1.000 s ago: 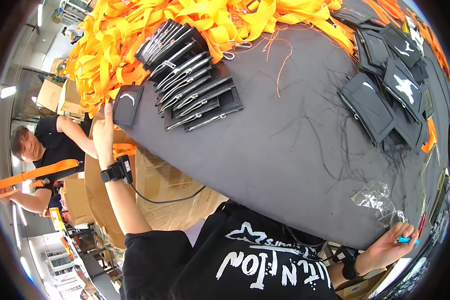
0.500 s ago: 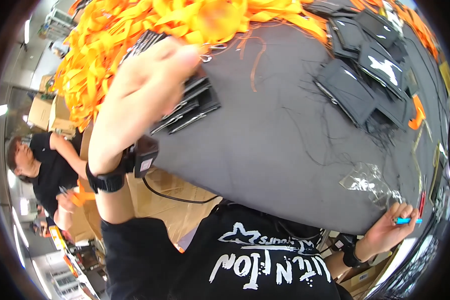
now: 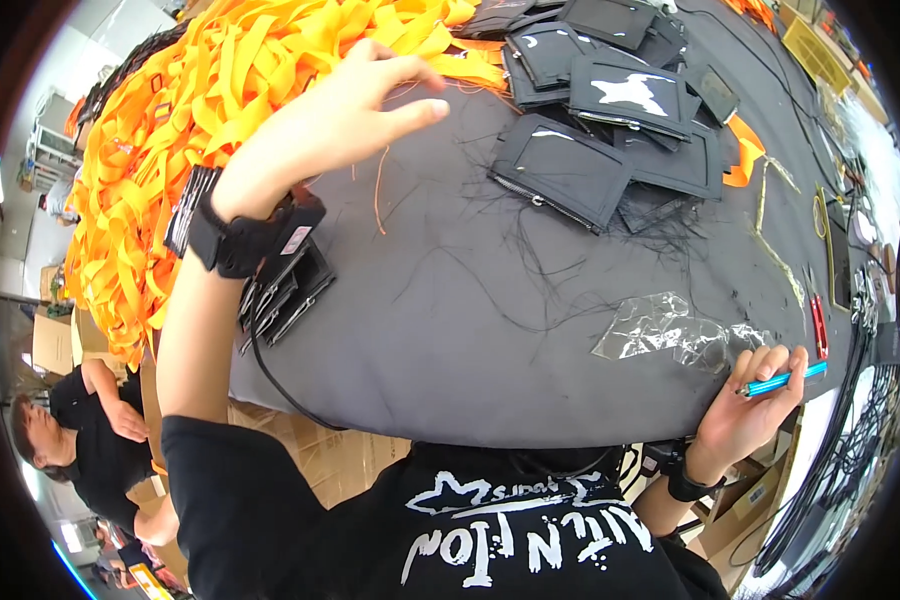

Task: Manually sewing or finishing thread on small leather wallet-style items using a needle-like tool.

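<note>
Slim blue tool, smooth and straight, lay in the right hand at the table's lower right edge, the fingers curled narrowly around it; the left hand held nothing visible, thumb and fingers spread wide above glossy, ribbon-like orange straps, though I could not tell whether it touched them; crinkled clear film lay just left of the right hand, and a thin red tool just beyond the blue one; farther out, flat rectangular black pouches with zipped edges overlapped in a pile, and a stack of similar pouches sat partly behind the left wrist.

The blue tool's long axis sloped gently, its dark end toward the table's middle, the other up and right; which end was for working I could not tell.

The grey table curved along its near edge; bare surface, strewn with fine black threads, opened between stack and pile.
</note>
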A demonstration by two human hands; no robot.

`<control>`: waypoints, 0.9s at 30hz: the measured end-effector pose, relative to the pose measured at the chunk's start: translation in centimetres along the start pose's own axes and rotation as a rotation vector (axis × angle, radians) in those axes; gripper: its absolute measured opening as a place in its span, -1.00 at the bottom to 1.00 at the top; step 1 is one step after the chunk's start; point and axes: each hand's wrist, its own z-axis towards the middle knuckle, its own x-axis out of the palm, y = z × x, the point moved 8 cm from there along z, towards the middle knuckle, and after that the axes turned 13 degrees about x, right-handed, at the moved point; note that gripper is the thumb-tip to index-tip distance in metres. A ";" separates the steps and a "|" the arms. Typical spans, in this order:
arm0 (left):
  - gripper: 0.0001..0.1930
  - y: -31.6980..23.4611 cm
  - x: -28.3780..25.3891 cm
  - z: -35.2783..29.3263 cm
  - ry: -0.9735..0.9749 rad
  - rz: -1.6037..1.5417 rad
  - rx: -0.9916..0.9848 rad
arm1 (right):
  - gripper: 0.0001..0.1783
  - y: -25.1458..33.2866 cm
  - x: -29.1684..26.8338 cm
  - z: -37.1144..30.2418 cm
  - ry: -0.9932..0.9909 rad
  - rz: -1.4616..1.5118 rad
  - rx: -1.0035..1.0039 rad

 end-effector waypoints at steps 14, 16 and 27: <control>-0.27 -3.8 4.2 9.7 -0.070 -0.029 -0.069 | -0.82 -0.3 0.5 -0.1 -0.008 0.042 0.034; -0.26 -5.1 4.9 10.3 -0.021 0.071 -0.109 | -0.82 -0.2 0.4 0.0 -0.001 0.047 0.046; -0.70 -7.2 0.8 5.7 -0.260 -0.557 0.137 | -0.81 -0.4 0.4 -0.2 -0.007 0.085 0.046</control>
